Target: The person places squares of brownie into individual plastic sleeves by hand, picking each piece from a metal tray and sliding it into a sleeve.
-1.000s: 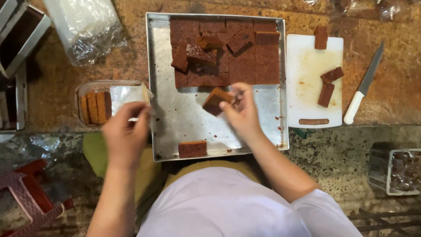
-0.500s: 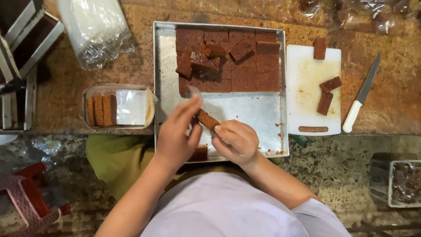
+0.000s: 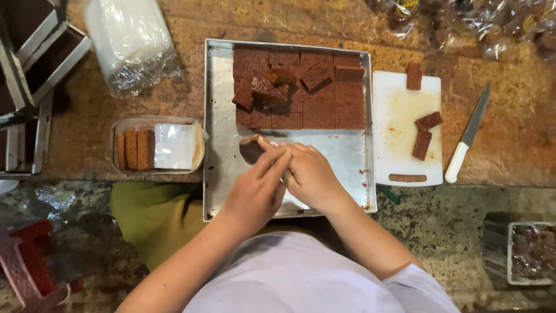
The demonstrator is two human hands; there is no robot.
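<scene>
Far left, bag stack point(image 3: 130, 43) lies clear of the work. Near it, tub point(image 3: 156, 145) has three slices on edge at its left, a clear sheet over the rest. Tray point(image 3: 215, 116) holds the cut slab point(image 3: 301, 87) at its far end, loose pieces piled on top. My left hand point(image 3: 255, 194) and right hand point(image 3: 313, 177) are pressed together over the bare tray floor, fingers narrowed on one brown piece point(image 3: 252, 149) poking out left of the fingertips; can't tell which hand carries the load. Risks as I judge them: soft cake, pinch too hard and it crumbles; loose grip, it drops on the tray; a sleeve could topple the pile. Board point(image 3: 405, 116) with offcuts and knife point(image 3: 468, 136) sit right, blade away, low risk
</scene>
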